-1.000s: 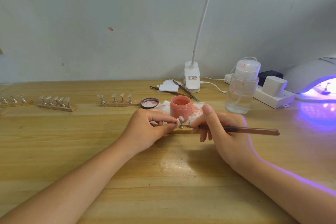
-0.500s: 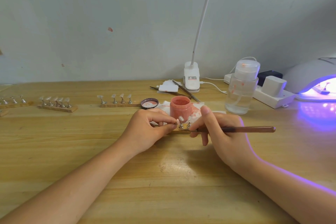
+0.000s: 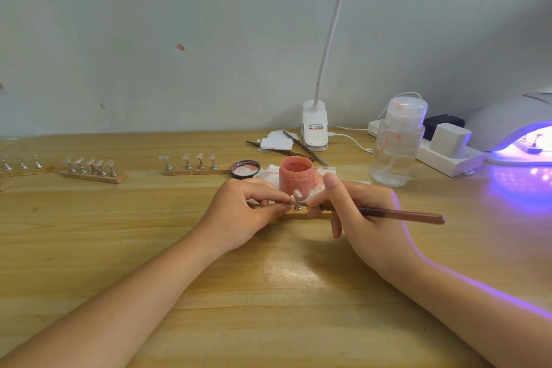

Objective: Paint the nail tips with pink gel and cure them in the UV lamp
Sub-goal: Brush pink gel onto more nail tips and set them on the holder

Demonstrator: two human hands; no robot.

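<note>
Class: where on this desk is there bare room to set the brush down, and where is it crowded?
Free: bare wood between the forearms, below the left hand and right hand; also left of the left hand, in front of the nail stands. Crowded: around the pink gel jar, bottle and UV lamp.

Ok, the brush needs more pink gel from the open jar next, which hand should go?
Right. The right hand already grips the brush, and the jar stands open just behind it. The left hand is pinching the nail tip stand.

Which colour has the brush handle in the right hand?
Reddish brown brush handle, head view.
</note>
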